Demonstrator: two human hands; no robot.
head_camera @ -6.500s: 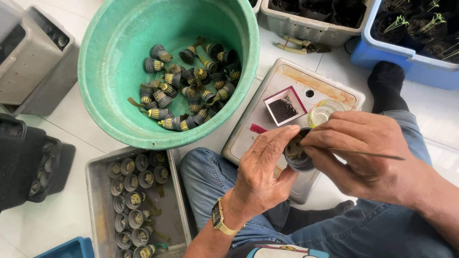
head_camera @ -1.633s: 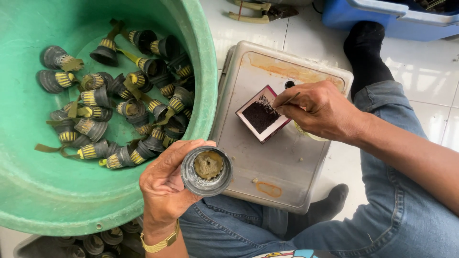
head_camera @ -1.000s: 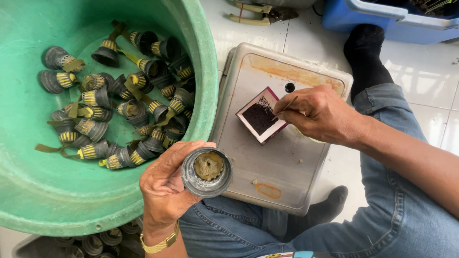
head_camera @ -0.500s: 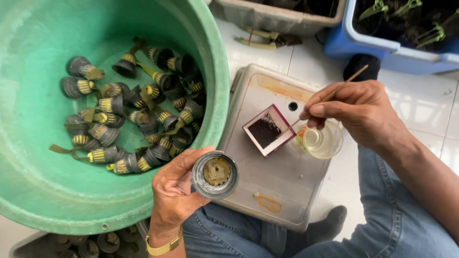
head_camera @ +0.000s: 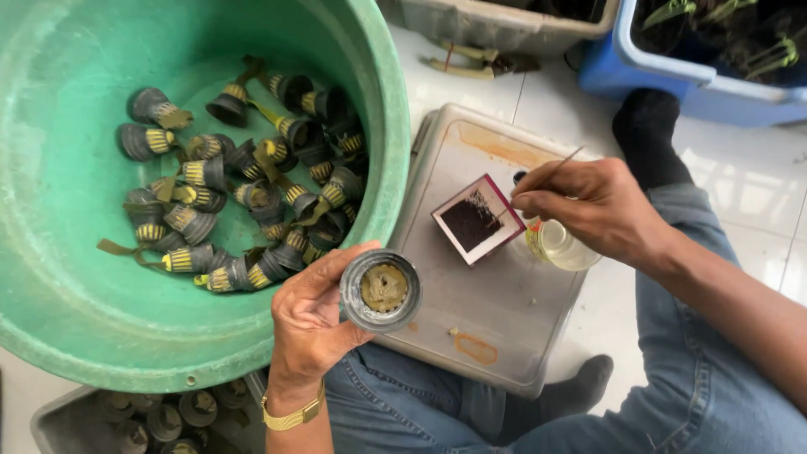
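Head view: two hands (head_camera: 315, 324) (head_camera: 593, 206), one cup (head_camera: 380, 290)

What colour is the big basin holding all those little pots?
The basin is green, a minty sea-green inside and out, seen plainly in the head view.

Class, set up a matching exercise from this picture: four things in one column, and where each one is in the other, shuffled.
Things:
1. small grey pot
2. thin stick
3. small square box of dark grains
4. heap of grey pots with yellow bands

Places:
A. on the flat grey lid
B. in the left hand
C. inside the green basin
D. in the right hand

Pairs: 1-B, 2-D, 3-A, 4-C
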